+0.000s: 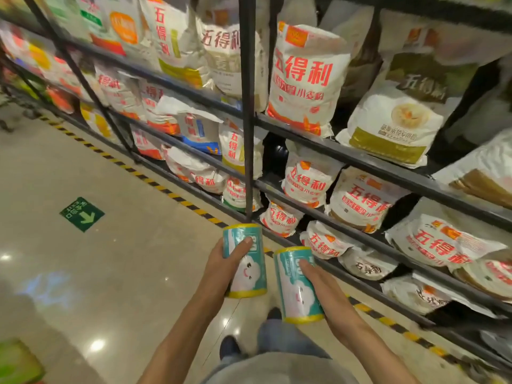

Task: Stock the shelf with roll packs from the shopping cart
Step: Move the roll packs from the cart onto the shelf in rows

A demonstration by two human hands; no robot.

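Both forearms reach forward from below. My left hand [227, 259] grips one teal roll pack [245, 261]; my right hand [324, 289] grips a second roll pack [297, 289] just beside it. Each pack's long axis points away from me. Ahead and to the right stands the shelf [360, 162], crowded with flour bags [307, 79]; my right hand is nearer it.

Large red characters 五得利 stand on the white flour bags [306, 79] filling the shelf [346, 155] before me; the biggest bag adds 小麦粉 beneath that brand. A gold-banded flour bag [399, 117] carries the same brand in dark blurred print. The green floor sign [82, 214] bears a white arrow; its characters are too small to read. Print on my two roll packs [245, 260] is unreadable.
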